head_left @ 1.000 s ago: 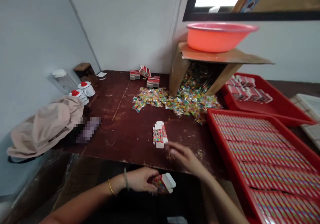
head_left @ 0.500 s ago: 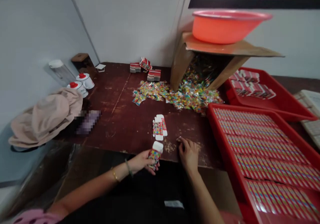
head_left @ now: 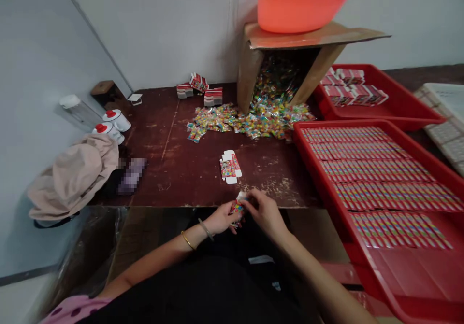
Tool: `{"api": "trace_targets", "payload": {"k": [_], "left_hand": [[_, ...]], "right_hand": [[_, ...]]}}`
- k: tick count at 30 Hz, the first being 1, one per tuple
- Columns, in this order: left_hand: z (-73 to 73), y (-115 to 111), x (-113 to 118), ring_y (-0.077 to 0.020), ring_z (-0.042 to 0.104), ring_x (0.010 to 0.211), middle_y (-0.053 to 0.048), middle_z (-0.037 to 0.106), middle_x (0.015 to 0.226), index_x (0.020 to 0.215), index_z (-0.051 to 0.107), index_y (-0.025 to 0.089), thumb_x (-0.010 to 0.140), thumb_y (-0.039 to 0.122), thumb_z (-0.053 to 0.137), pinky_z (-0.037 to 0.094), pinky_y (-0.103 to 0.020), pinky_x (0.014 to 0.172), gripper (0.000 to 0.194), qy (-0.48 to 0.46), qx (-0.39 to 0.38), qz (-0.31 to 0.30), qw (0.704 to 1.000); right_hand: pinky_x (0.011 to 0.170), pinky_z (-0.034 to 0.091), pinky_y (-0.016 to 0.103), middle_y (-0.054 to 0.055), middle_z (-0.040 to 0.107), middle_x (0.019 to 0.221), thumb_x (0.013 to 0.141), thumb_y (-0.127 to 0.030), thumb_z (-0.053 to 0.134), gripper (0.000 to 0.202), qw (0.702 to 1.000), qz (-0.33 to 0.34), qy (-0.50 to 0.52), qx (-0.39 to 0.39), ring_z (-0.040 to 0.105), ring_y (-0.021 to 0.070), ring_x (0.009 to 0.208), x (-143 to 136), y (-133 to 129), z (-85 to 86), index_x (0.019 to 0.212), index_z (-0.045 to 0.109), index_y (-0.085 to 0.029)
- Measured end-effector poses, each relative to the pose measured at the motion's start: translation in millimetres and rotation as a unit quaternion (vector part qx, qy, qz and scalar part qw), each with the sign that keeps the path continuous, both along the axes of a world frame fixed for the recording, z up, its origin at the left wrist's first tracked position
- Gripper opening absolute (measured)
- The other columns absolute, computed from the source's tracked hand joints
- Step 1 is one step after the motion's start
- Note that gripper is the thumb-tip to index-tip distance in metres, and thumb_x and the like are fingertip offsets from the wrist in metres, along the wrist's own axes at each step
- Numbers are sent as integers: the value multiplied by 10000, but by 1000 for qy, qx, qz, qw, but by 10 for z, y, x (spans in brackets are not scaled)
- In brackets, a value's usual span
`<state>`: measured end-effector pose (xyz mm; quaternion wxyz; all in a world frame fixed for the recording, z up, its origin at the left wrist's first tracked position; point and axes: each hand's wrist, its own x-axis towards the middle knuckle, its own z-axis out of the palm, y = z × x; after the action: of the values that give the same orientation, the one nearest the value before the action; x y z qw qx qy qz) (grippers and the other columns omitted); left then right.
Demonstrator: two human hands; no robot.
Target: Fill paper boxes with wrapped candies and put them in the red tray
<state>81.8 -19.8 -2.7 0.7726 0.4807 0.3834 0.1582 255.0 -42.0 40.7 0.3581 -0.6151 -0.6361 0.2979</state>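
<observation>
My left hand point(head_left: 224, 218) is closed around a small colourful candy box point(head_left: 237, 209), held just off the table's front edge. At the box's white top flap, my right hand point(head_left: 264, 212) has its thumb and fingers pinched together; whether they grip the flap or something small is hidden. Beyond the hands, a flat unfolded box point(head_left: 229, 167) with white flaps lies on the dark red table point(head_left: 181, 169). Farther back is a pile of small wrapped candies point(head_left: 213, 119), spilling from a cardboard box point(head_left: 250, 68) turned on its side.
A red tray point(head_left: 308, 155) with rows of filled boxes stands at right, with another red tray point(head_left: 402, 109) of carton stacks behind. A pink basin point(head_left: 300, 7) rests on the cardboard box. Carton bundles point(head_left: 213, 97), lidded mugs point(head_left: 118, 119) and a beige cloth bag point(head_left: 76, 176) lie left.
My right hand has left the tabletop and come to the box's top. My left hand has brought the box slightly right and up in view. The camera view has shifted.
</observation>
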Motion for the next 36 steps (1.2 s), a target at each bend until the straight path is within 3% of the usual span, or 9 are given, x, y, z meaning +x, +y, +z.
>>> {"api": "trace_targets", "payload": {"k": [5,9,13,16,18,24,27,32,36], "left_hand": [[73,-1,-104,-105,556,594,-3,565,757,1087,522,143,681,556,683,482,-208,456,602,24,32,5,999],[135,-23,-75,-125,570,596,-46,604,739,1022,606,110,720,733,493,464,-208,450,701,12,7,32,999],[165,-34,14,-151,587,558,-97,633,694,890,659,73,715,796,379,447,-230,441,795,21,-49,60,997],[170,-25,33,-156,583,584,-95,643,736,950,663,80,722,711,475,439,-235,450,697,20,-47,52,997],[166,-18,26,-151,570,618,-75,636,758,990,659,97,727,608,538,431,-221,463,588,27,-24,37,999],[182,43,8,-128,525,665,-40,600,770,980,658,135,735,436,539,415,-190,500,406,46,15,38,998],[227,93,-14,-125,520,656,-42,594,756,945,663,131,741,453,524,420,-194,508,406,49,7,40,998],[307,84,-81,-168,541,801,-61,583,886,1024,627,140,753,438,571,473,-238,582,406,-39,-7,-9,999],[301,49,-130,-148,534,797,-37,528,911,1113,560,162,725,352,661,465,-220,575,444,-17,43,-46,998]], "right_hand": [[877,471,361,91,596,1065,925,-356,469,250,998,9,34,47,576,205,980,-132,-137,-109,1035,643,-212],[996,404,439,107,537,1217,916,-376,476,286,996,13,57,63,509,251,1141,-161,-253,-162,928,711,-213],[782,520,353,95,592,1109,861,-400,550,278,970,-108,217,-2,596,208,922,-94,-302,-206,1024,676,-213],[576,512,264,63,646,999,777,-382,643,370,911,-49,374,-164,585,136,665,-34,-292,-230,1105,620,-211],[565,507,249,50,660,973,750,-358,667,372,885,6,408,-224,593,134,670,-28,-273,-222,1088,624,-208],[839,505,349,76,644,1002,833,-350,587,236,980,48,185,-51,609,202,936,-110,-234,-76,953,727,-203],[898,483,361,82,650,1071,908,-349,497,286,988,64,140,-6,619,197,987,-115,-232,-10,1055,714,-236],[824,523,347,65,714,968,867,-367,576,235,988,36,149,-5,662,204,895,-69,-177,61,972,742,-238],[774,540,338,66,732,919,858,-369,586,228,986,32,164,-16,678,205,837,-62,-149,49,927,752,-230]]}}
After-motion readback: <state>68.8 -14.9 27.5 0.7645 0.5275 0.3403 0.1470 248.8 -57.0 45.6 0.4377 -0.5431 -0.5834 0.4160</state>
